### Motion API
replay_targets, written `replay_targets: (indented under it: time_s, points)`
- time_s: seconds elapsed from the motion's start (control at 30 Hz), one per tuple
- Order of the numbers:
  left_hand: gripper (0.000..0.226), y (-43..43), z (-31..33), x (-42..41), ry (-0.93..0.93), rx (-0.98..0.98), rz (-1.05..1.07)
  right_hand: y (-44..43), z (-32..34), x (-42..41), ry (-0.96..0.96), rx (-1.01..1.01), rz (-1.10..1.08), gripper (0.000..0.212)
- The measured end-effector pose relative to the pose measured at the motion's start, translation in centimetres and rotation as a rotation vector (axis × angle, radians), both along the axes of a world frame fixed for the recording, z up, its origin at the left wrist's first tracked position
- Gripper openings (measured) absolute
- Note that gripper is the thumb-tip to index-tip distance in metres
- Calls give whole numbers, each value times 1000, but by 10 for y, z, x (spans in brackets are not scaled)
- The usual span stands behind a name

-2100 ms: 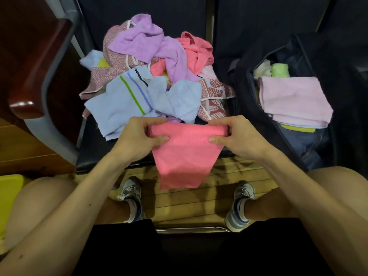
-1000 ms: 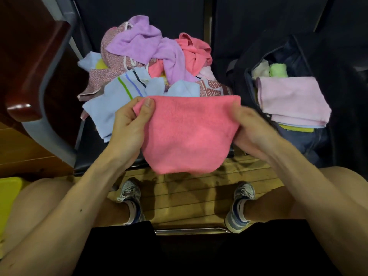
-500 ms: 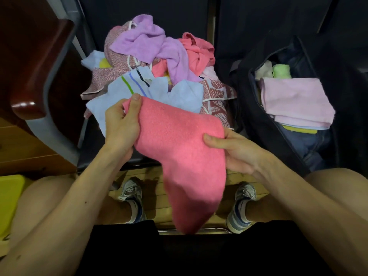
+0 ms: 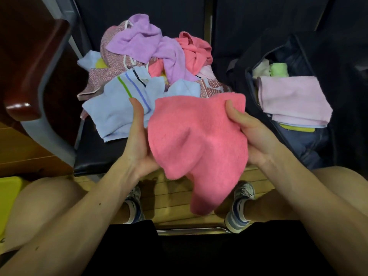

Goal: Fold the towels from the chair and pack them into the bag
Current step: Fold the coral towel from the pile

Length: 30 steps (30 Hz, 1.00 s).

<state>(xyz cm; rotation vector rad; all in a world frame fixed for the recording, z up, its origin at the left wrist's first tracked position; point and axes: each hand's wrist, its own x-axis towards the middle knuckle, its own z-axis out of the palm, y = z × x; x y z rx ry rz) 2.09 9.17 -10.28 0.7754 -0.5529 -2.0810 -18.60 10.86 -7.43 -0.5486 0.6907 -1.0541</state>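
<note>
I hold a pink towel [image 4: 199, 140] in front of me, above the floor, between both hands. My right hand [image 4: 253, 134] pinches its upper right corner with the thumb on top. My left hand [image 4: 137, 140] is at its left edge with the thumb up and the fingers hidden behind the cloth. A loose end of the towel hangs down towards my feet. Behind it, on the black chair seat [image 4: 95, 154], lies a heap of unfolded towels [image 4: 147, 62]. The dark bag [image 4: 298, 160] stands open at the right with a folded lilac towel [image 4: 292, 98] on top.
A wooden armrest [image 4: 33, 72] on a grey frame juts in at the left. A yellow object [image 4: 8, 194] sits by my left knee. More folded cloths, white and green [image 4: 278, 69], lie deeper in the bag. My shoes rest on the wooden floor [image 4: 171, 198] below.
The towel was stretched flat between both hands; then my right hand moved up to its upper right corner, my left hand shifted down to its left edge, and one end now hangs low.
</note>
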Motion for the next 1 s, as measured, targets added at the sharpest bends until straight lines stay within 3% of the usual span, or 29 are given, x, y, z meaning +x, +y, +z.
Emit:
replay_targets:
  time_s: [0.13, 0.3, 0.37, 0.43, 0.5, 0.63, 0.77, 0.9, 1.0]
  points:
    - [112, 5, -7, -9, -1, -40, -168, -3, 1, -5, 35, 24, -86, 27]
    - [40, 10, -1, -11, -297, -154, -208, -11, 0, -15, 128, 132, -197, 22]
    - [28, 12, 3, -12, -351, -157, -126, -16, -3, -20, 179, 209, -242, 22]
    - [22, 12, 7, -12, -335, -161, -58, -17, -6, -19, 207, 242, -167, 35]
    - [18, 11, 10, -9, -344, -152, 7, -13, -10, -12, 241, 251, 6, 48]
    - [22, 3, 15, 0, -488, -116, 128, -5, -14, -2, 370, 160, 238, 38]
    - [23, 0, 16, 10, -642, -197, 95, -10, -11, -8, 536, 53, 106, 49]
    - [19, -3, 12, 11, -728, -240, 178, -16, -12, -13, 650, 106, -29, 49]
    - [16, -9, 10, 11, -755, -207, 283, -19, -13, -16, 570, 145, -18, 42]
